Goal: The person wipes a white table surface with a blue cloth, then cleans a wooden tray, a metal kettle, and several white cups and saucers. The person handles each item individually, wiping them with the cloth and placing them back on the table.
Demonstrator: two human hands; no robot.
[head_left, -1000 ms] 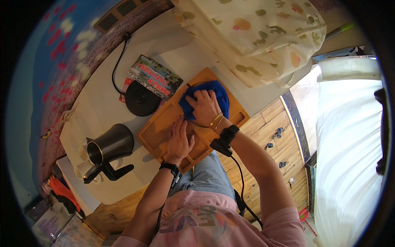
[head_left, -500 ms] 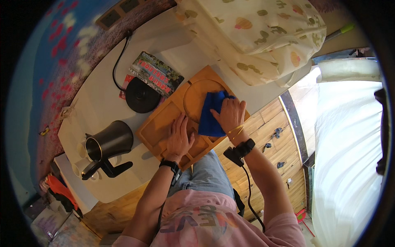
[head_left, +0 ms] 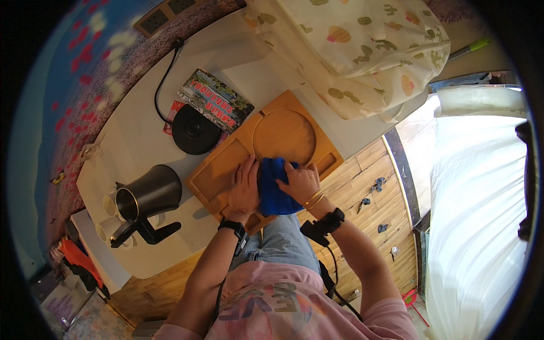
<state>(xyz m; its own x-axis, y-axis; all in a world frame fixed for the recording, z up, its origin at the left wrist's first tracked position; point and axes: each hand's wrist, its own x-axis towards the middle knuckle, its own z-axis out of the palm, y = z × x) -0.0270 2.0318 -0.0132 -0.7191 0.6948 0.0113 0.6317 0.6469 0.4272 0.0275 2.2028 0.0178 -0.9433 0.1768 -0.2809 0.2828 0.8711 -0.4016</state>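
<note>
A wooden tray with a round recess and several rectangular compartments lies at a slant on the table's near side. My left hand rests on it with fingers stretched out flat, holding nothing. Beside that hand, my right hand grips a folded blue cloth, pressing it to the tray's near part below the round recess. The cloth hides some of the compartments there and hangs close to the tray's near edge. My right thumb lies over the cloth.
To the left on the white table stand a dark kettle and pale cups. A black kettle base with a cord touches a booklet. A cactus-print cover fills the far right.
My right hand has drawn the blue cloth left and toward me, off the round recess and up beside my left hand. My left hand has barely shifted.
</note>
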